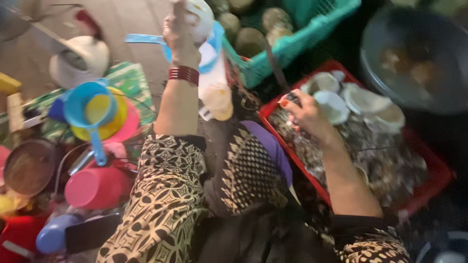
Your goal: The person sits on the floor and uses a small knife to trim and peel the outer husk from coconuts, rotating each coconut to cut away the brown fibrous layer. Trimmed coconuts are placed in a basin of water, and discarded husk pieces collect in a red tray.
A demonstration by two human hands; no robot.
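Two bare hands work out from a lap draped in patterned cloth (165, 195), which fills the nearest part of the view, so everything lies within arm's reach of a seated person. Just beyond the knees on the right, the right hand (304, 114) rests at the near rim of a red tray (434, 170), its fingers (291, 104) curled around a small dark object, possibly a tool handle, though blur keeps me from telling what it is. Beside that hand lie white coconut pieces (341, 100) on a bed of brownish scraps, apparently kept together so that shell and flesh stay in one container. On the left, stacked plastic ware, a pink cup (95, 187), a blue scoop (87, 109) nested in a yellow bowl (114, 117), sits close to the knee, handy for dipping. Farther out, the left hand (180, 34), a dark red bangle (184, 74) at its wrist, is raised with fingers wrapped around a whitish rounded thing (202, 17) held over a blue strainer (209, 48) and a pale bag (217, 92) beneath, seemingly so liquid drains downward. Farthest away, a teal basket (302, 41) holds whole coconuts (251, 41), and a dark pan (414, 58) stands at the right.
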